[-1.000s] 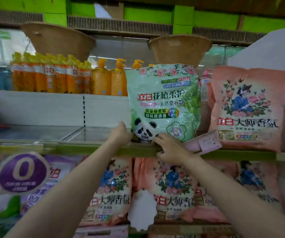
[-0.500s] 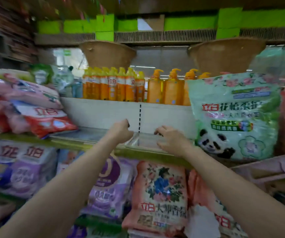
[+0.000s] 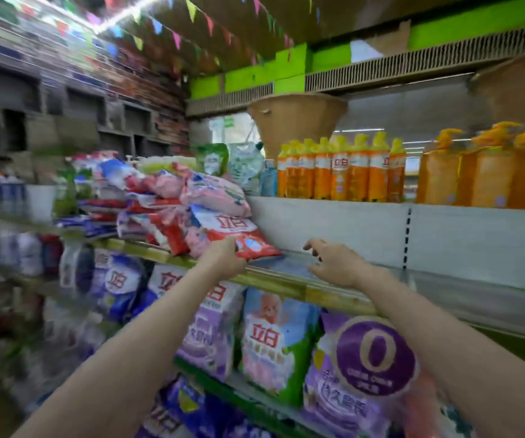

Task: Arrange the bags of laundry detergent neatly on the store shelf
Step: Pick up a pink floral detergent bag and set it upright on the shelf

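The left grip (image 3: pixel 226 256) pinches the near corner of the red-and-white bag (image 3: pixel 242 237), whose length runs rightward toward the spread, empty right grip (image 3: pixel 333 263).

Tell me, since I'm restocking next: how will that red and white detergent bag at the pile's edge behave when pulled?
The red and white plastic detergent bag looks soft and sagging, so probably floppy. Its glossy film may slip. Bags stacked above could slide as the left hand pulls.

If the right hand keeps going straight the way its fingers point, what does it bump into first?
Probably the white back panel of the shelf. The right hand points over bare shelf, away from the red bag, though depth is unclear.
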Available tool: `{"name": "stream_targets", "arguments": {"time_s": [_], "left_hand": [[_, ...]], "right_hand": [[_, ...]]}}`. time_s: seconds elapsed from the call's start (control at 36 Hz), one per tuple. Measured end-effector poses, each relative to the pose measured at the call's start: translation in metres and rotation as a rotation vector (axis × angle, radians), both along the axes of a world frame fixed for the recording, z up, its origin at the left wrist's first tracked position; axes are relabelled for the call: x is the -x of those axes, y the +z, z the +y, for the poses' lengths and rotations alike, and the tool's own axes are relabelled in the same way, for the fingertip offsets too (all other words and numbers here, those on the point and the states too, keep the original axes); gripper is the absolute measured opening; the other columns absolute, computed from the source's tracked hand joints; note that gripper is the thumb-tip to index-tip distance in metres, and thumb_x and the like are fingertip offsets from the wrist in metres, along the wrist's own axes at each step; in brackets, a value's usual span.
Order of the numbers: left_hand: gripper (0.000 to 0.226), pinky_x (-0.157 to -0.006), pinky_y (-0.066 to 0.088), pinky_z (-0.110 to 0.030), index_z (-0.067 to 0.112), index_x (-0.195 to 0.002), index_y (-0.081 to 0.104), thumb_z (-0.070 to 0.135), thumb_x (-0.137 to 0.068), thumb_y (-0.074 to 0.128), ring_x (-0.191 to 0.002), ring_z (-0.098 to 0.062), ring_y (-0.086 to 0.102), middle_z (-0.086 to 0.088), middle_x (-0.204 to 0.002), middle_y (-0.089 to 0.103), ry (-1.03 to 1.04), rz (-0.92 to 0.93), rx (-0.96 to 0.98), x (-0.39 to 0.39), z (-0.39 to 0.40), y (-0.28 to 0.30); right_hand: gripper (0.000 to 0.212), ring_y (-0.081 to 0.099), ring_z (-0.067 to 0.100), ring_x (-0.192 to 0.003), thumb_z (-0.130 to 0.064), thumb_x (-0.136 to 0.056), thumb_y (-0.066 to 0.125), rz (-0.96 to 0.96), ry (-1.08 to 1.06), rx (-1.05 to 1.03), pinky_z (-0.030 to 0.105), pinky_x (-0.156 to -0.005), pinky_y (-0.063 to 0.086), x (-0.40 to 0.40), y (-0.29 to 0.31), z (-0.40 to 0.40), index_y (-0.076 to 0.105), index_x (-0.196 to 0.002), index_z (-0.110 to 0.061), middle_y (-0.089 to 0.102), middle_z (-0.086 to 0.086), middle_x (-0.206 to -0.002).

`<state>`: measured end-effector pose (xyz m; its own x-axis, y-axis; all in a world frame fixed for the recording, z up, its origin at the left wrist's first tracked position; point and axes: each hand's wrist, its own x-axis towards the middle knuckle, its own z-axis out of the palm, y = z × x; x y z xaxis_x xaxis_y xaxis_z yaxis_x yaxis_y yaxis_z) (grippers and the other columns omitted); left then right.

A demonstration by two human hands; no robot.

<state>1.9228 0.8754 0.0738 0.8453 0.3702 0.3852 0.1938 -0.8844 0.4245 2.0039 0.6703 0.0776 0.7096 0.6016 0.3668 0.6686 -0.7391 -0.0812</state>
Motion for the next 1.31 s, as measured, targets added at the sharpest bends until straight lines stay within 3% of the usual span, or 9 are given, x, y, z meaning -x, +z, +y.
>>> {"name": "stream_targets", "arguments": {"time_s": [0.17, 0.39, 0.61, 0.83, 1.0, 1.06, 1.11, 1.19, 1.31], "left_hand": [[0.022, -0.084, 0.046, -0.034, 0.01, -0.1, 0.052, 0.026, -0.086, 0.059, -0.103, -0.031, 0.06, -0.014, -0.112, 0.065, 0.05, -0.02, 0.045, -0.006, 0.053, -0.003], [0.033, -0.079, 0.05, -0.033, 0.005, -0.105, 0.055, 0.033, -0.086, 0.055, -0.095, -0.03, 0.061, -0.009, -0.102, 0.064, 0.11, -0.034, 0.056, -0.046, 0.098, 0.001], [0.035, -0.075, 0.044, -0.035, -0.003, -0.111, 0.054, 0.021, -0.087, 0.055, -0.092, -0.03, 0.054, -0.02, -0.112, 0.059, 0.208, -0.054, -0.114, -0.1, 0.141, 0.07], [0.061, -0.106, 0.035, -0.039, -0.004, -0.134, 0.043, 0.043, -0.095, 0.046, -0.134, -0.034, 0.036, -0.023, -0.146, 0.035, 0.278, -0.041, -0.116, -0.141, 0.179, 0.088], [0.062, -0.063, 0.044, -0.029, 0.005, -0.073, 0.056, 0.062, -0.089, 0.038, -0.075, -0.024, 0.055, -0.019, -0.098, 0.064, 0.274, -0.051, 0.002, -0.176, 0.211, 0.105], [0.061, -0.054, 0.038, -0.024, 0.009, -0.065, 0.05, 0.066, -0.086, 0.039, -0.064, -0.017, 0.048, -0.007, -0.072, 0.053, 0.254, -0.048, 0.035, -0.187, 0.218, 0.109], [0.06, -0.061, 0.043, -0.027, 0.009, -0.074, 0.053, 0.068, -0.083, 0.044, -0.074, -0.019, 0.052, -0.007, -0.08, 0.054, 0.222, -0.013, 0.086, -0.196, 0.224, 0.109], [0.081, -0.085, 0.045, -0.033, -0.001, -0.125, 0.051, 0.066, -0.078, 0.055, -0.114, -0.03, 0.053, -0.018, -0.13, 0.052, 0.185, -0.016, 0.207, -0.206, 0.233, 0.106], [0.091, -0.072, 0.047, -0.032, 0.0, -0.137, 0.037, 0.058, -0.073, 0.067, -0.116, -0.028, 0.05, -0.015, -0.137, 0.045, 0.097, -0.041, 0.433, -0.209, 0.243, 0.105]], "right_hand": [[0.037, 0.052, 0.031, -0.116, -0.025, -0.09, 0.052, -0.047, 0.055, 0.005, 0.036, -0.092, 0.043, -0.022, 0.0, 0.057, 0.047, -0.123, -0.01, 0.052, 0.013, -0.129], [0.044, 0.048, 0.03, -0.122, -0.029, -0.093, 0.051, -0.053, 0.074, 0.028, 0.031, -0.096, 0.037, -0.075, 0.013, 0.111, 0.043, -0.132, -0.01, 0.048, 0.013, -0.135], [0.044, 0.05, 0.029, -0.122, -0.024, -0.093, 0.05, -0.034, 0.044, -0.04, 0.038, -0.1, 0.042, -0.14, 0.054, 0.157, 0.041, -0.134, -0.011, 0.047, 0.011, -0.138], [0.045, 0.05, 0.027, -0.12, -0.039, -0.095, 0.047, 0.07, 0.045, -0.157, 0.036, -0.096, 0.042, -0.199, 0.061, 0.203, 0.045, -0.131, -0.011, 0.05, 0.011, -0.135], [0.045, 0.055, 0.023, -0.102, -0.043, -0.099, 0.034, 0.298, 0.055, -0.508, 0.032, -0.089, 0.043, -0.228, 0.06, 0.243, 0.059, -0.118, -0.011, 0.062, 0.01, -0.113], [0.052, 0.059, 0.023, -0.1, -0.052, -0.096, 0.033, 0.409, 0.066, -0.581, 0.035, -0.093, 0.045, -0.239, 0.058, 0.255, 0.061, -0.115, -0.013, 0.065, 0.008, -0.104], [0.068, 0.061, 0.03, -0.103, -0.065, -0.089, 0.032, 0.475, 0.063, -0.592, 0.042, -0.097, 0.046, -0.26, 0.052, 0.267, 0.064, -0.112, -0.009, 0.067, 0.015, -0.108], [0.076, 0.061, 0.032, -0.104, -0.069, -0.086, 0.034, 0.556, 0.023, -0.639, 0.04, -0.096, 0.047, -0.284, 0.044, 0.282, 0.065, -0.109, -0.004, 0.066, 0.018, -0.11], [0.056, 0.06, 0.028, -0.081, -0.065, -0.082, 0.049, 0.741, -0.01, -0.841, 0.031, -0.072, 0.049, -0.29, 0.043, 0.294, 0.061, -0.072, -0.012, 0.065, 0.006, -0.056]]}}
